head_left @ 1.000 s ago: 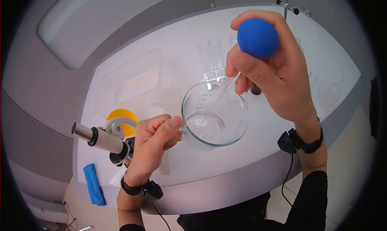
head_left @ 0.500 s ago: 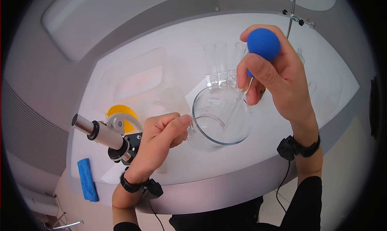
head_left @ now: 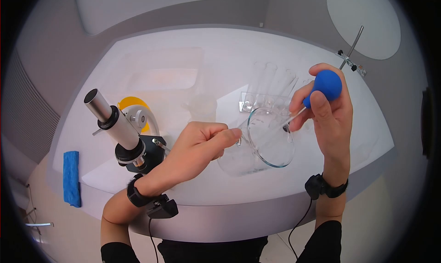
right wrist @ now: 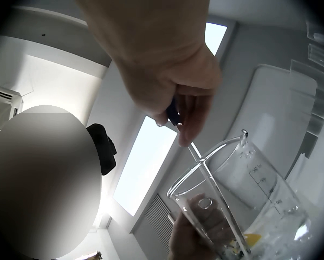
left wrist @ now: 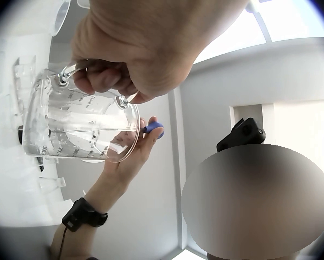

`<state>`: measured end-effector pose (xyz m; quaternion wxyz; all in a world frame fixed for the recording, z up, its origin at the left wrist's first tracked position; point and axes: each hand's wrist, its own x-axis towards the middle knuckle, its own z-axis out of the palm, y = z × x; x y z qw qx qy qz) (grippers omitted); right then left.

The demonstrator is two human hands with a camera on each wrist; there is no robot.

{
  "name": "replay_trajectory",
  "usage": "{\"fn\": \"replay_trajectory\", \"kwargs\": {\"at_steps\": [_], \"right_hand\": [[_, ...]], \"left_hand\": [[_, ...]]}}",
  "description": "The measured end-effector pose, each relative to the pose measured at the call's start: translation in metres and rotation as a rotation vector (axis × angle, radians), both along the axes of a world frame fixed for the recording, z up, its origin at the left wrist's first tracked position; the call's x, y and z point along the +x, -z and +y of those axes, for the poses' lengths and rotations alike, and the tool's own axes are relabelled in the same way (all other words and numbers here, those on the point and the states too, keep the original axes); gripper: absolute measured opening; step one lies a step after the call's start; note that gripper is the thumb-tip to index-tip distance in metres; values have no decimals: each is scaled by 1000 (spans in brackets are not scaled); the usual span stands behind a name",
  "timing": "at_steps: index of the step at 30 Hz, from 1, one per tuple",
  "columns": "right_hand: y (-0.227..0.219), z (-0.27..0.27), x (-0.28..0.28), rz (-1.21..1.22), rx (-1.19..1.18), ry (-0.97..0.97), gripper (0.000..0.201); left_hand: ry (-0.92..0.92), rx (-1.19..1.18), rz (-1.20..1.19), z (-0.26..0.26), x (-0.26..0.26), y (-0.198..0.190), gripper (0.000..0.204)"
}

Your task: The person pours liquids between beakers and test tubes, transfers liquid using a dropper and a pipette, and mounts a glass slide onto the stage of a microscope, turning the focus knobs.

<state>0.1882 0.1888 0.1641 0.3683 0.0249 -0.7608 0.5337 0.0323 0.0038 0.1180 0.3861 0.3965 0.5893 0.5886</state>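
My left hand (head_left: 197,148) grips the side handle of a clear glass measuring cup (left wrist: 78,111), which has printed graduations. In the head view the cup leans to the right, its mouth facing my right hand (head_left: 331,125). That hand holds a dropper with a blue rubber bulb (head_left: 328,84), thumb and fingers around it. From the bulb a thin glass tube (right wrist: 219,197) runs through the cup's mouth and down inside, as the right wrist view shows. My left fingers cover most of the handle.
Beyond the cup, test tubes (head_left: 268,79) stand in a clear rack (head_left: 248,106). A microscope (head_left: 126,139) is close to my left forearm, with a yellow round object (head_left: 131,101) behind it. A blue cloth (head_left: 71,178) lies at the left edge. Farther back are a clear plastic box (head_left: 200,63) and a clamp stand (head_left: 353,54).
The measuring cup has tipped to the right, my left hand turning with it. My right hand has come lower and rightward, and the dropper now slants more. The head view has shifted too.
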Motion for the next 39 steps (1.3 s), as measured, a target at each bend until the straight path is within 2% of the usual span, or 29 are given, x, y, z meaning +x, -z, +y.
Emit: {"fn": "replay_trajectory", "kwargs": {"at_steps": [2, 5, 9, 11, 12, 14, 15, 17, 18, 20, 22, 25, 26, 28, 32, 35, 39], "right_hand": [[4, 0, -5, 93, 143, 177, 34], [0, 1, 4, -10, 95, 72, 34], [2, -3, 1, 33, 52, 45, 34], [-1, 0, 4, 5, 211, 187, 35], [0, 0, 4, 5, 214, 183, 35], [1, -1, 5, -2, 96, 7, 37], [1, -2, 4, -2, 97, 7, 37], [0, -4, -1, 71, 91, 151, 38], [-2, 0, 0, 71, 92, 154, 38], [-7, 13, 6, 172, -51, 173, 40], [-11, 25, 11, 220, -93, 200, 41], [-14, 39, 18, 304, -180, 187, 39], [-13, 38, 17, 302, -177, 194, 39], [-9, 29, 14, 150, -83, 269, 40], [-7, 29, 8, 242, -64, 207, 42], [-5, 28, 7, 184, 4, 292, 43], [-5, 28, 7, 207, 1, 270, 43]], "left_hand": [[1, 4, 1, -1, -1, 3, 48], [11, 38, 16, -1, -3, 7, 48], [25, 40, 26, 0, -5, 10, 49], [28, 38, 29, 0, -4, 9, 49], [26, 43, 26, 1, -4, 10, 49], [24, 49, 24, 1, -4, 12, 49], [26, 46, 21, 2, -4, 12, 49], [32, 41, 15, 2, -3, 13, 49], [31, 48, -13, 2, -2, 15, 48], [31, 57, -42, 4, 0, 20, 48], [41, 62, -199, 8, 3, 30, 44], [3, 68, -304, 12, 10, 39, 41], [10, 69, -307, 14, 11, 44, 41], [24, 94, -408, 14, 10, 54, 37], [22, 72, -398, 14, 10, 52, 38], [13, 111, -379, 15, 7, 56, 39], [5, 115, -396, 15, 7, 55, 40]]}}
